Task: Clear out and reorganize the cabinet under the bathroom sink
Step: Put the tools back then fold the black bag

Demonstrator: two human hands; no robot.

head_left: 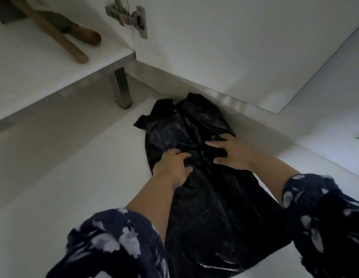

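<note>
The black plastic bag (204, 177) is lying flat on the white floor (74, 187), its far end just beside the base of the open cabinet door (224, 47) and its near end running down between my forearms. I am pressing my left hand (172, 167) onto the left side of the bag's middle, fingers curled and bunching the plastic under them. I am resting my right hand (234, 153) on the right side, fingers spread and mostly straight, flat against the bag. Both patterned dark sleeves (106, 243) are pushed up past the wrists. To the upper left, the cabinet floor (44, 67) is sitting raised on a metal leg (123, 89). Two wooden-handled tools (74, 37) are lying on it, handles pointing outward. A metal hinge (126, 17) is joining the door to the cabinet.
</note>
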